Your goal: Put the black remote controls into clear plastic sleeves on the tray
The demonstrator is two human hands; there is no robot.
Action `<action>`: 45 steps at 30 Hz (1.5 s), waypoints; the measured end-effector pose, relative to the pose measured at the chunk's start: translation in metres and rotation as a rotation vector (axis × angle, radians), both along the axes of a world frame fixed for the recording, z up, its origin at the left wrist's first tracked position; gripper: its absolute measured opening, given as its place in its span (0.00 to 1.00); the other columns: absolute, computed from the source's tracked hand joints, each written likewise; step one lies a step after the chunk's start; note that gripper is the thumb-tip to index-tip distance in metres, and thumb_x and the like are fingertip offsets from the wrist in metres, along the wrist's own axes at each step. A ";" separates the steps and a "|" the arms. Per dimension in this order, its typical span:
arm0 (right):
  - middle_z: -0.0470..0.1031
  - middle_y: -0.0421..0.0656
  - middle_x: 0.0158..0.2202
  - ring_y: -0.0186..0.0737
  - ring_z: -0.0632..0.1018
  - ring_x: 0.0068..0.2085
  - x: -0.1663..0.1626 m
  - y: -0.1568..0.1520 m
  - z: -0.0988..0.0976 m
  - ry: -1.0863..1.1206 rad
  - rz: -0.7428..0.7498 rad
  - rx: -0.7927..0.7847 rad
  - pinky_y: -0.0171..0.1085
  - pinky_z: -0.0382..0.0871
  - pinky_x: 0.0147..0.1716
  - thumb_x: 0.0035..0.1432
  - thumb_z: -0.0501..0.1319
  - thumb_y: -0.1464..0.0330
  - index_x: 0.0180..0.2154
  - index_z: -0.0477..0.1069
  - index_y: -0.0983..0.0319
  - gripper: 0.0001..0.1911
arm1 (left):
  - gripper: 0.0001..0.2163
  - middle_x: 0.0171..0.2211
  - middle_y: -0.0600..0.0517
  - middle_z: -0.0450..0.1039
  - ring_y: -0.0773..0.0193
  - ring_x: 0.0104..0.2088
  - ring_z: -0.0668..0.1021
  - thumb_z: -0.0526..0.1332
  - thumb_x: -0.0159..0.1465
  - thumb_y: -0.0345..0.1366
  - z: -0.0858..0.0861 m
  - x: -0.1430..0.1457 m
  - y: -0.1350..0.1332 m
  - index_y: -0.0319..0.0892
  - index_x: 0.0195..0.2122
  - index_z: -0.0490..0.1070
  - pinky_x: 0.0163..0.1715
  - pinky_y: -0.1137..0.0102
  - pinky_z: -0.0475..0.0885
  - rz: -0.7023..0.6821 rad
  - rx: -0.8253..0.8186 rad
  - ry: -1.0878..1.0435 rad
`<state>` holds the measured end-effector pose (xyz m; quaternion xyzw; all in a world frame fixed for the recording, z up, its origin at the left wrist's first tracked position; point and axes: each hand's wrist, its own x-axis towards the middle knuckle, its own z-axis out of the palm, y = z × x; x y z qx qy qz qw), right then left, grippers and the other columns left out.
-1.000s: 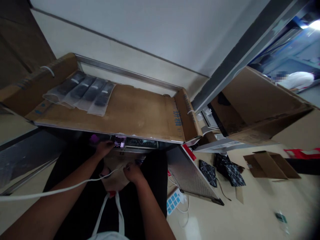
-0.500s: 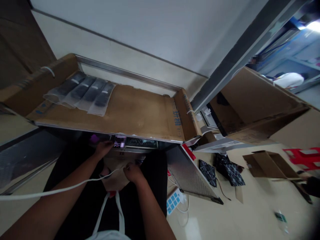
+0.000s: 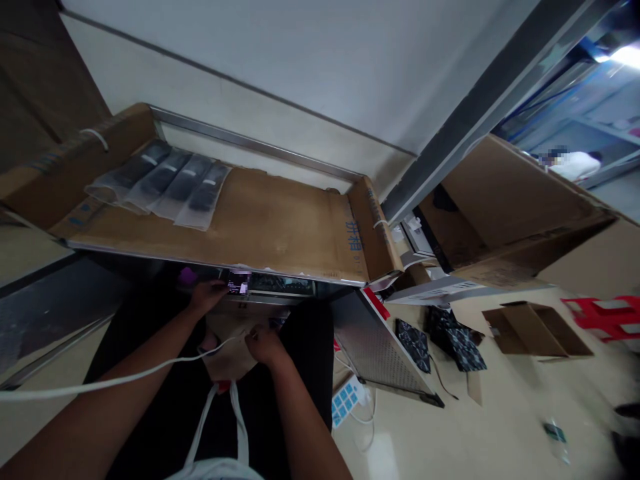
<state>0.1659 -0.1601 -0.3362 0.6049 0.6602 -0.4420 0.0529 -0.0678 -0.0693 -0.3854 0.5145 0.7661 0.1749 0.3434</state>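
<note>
My left hand [image 3: 209, 296] is closed on the left edge of a phone-like device with a lit dark screen [image 3: 237, 283], just under the shelf's front edge. My right hand [image 3: 263, 343] is closed lower down, between my knees, its fingertips pinched at the end of a thin white cable [image 3: 165, 364]. That cable runs across my left forearm and out at the left edge. Below the hands is a brown cardboard-like surface [image 3: 231, 360]. Behind the device, a compartment with dark contents [image 3: 283, 283] is partly hidden by the shelf.
A cardboard-lined shelf [image 3: 280, 220] above my hands carries several frosted sleeves [image 3: 170, 183] with dark items. On the right are a perforated metal panel [image 3: 385, 353], a power strip [image 3: 345, 402], patterned black bags [image 3: 455, 340], an open carton [image 3: 537, 330] and a red stool [image 3: 605, 317].
Both hands stay nearly where they were, on the device and the cable. The view has shifted slightly. At the far right, a person's dark-clothed part has moved down toward the edge.
</note>
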 end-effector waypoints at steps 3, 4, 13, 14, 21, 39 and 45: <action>0.81 0.54 0.51 0.50 0.79 0.56 0.000 0.000 0.000 0.008 -0.006 0.000 0.43 0.68 0.54 0.65 0.56 0.62 0.52 0.74 0.63 0.19 | 0.14 0.45 0.46 0.83 0.50 0.49 0.82 0.66 0.62 0.43 0.001 0.000 0.001 0.40 0.44 0.81 0.47 0.67 0.74 -0.001 0.002 0.010; 0.81 0.54 0.51 0.50 0.79 0.56 0.000 0.000 0.000 0.008 -0.009 -0.005 0.42 0.68 0.53 0.65 0.56 0.62 0.52 0.74 0.63 0.19 | 0.15 0.44 0.46 0.83 0.50 0.49 0.82 0.66 0.62 0.43 0.002 0.000 0.001 0.40 0.45 0.81 0.47 0.67 0.74 -0.003 -0.001 0.011; 0.80 0.54 0.53 0.50 0.79 0.56 0.000 0.000 -0.001 -0.008 -0.010 -0.014 0.42 0.68 0.53 0.66 0.56 0.61 0.53 0.74 0.63 0.19 | 0.17 0.46 0.45 0.83 0.50 0.49 0.82 0.67 0.62 0.45 0.001 0.000 0.000 0.39 0.47 0.81 0.47 0.67 0.74 -0.001 -0.015 0.003; 0.80 0.54 0.53 0.49 0.79 0.56 0.000 0.000 -0.001 -0.005 -0.010 -0.016 0.42 0.68 0.53 0.66 0.56 0.62 0.53 0.74 0.63 0.19 | 0.17 0.46 0.44 0.83 0.49 0.50 0.82 0.67 0.62 0.45 -0.001 0.000 0.000 0.38 0.47 0.81 0.47 0.66 0.74 0.002 -0.009 0.001; 0.80 0.54 0.52 0.50 0.79 0.56 0.001 0.000 0.001 0.006 -0.011 -0.004 0.42 0.67 0.54 0.65 0.57 0.63 0.52 0.75 0.63 0.18 | 0.14 0.47 0.47 0.83 0.50 0.50 0.82 0.67 0.61 0.44 -0.002 -0.001 0.002 0.42 0.43 0.82 0.51 0.65 0.73 0.006 0.011 0.005; 0.81 0.54 0.51 0.50 0.79 0.56 0.001 0.000 0.003 0.015 -0.021 0.001 0.42 0.68 0.53 0.65 0.57 0.62 0.52 0.75 0.64 0.19 | 0.17 0.47 0.44 0.82 0.49 0.52 0.81 0.66 0.63 0.45 -0.003 -0.001 0.003 0.40 0.48 0.81 0.48 0.66 0.74 -0.018 -0.049 0.033; 0.80 0.55 0.51 0.51 0.79 0.57 0.000 0.001 0.002 0.009 -0.002 0.000 0.43 0.67 0.54 0.66 0.56 0.62 0.53 0.75 0.64 0.19 | 0.18 0.47 0.41 0.82 0.45 0.52 0.81 0.65 0.62 0.44 0.004 0.001 0.001 0.36 0.48 0.80 0.51 0.61 0.74 -0.009 -0.037 -0.001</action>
